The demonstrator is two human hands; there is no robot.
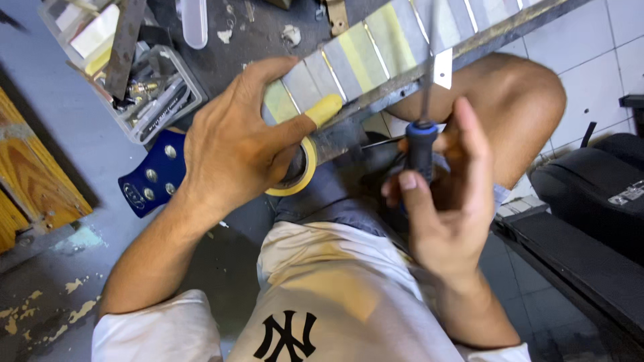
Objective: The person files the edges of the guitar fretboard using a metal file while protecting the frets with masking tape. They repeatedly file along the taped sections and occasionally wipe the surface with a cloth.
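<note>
My left hand [235, 144] rests on the edge of a dark workbench [228, 47], its thumb wrapped in yellow tape and pressed against a metal strip [362, 53] marked with grey and yellow bands. A roll of yellow tape [305, 171] sits under my left palm. My right hand [443, 201] grips a screwdriver [421, 144] with a black and blue handle. Its shaft points up toward a small metal bracket [443, 67] on the strip's edge.
A clear plastic box [144, 87] of small parts stands on the bench at upper left. A blue plate with round studs [151, 175] hangs near the bench edge. A wooden panel [33, 174] is at left. Black cases [590, 194] lie on the tiled floor at right.
</note>
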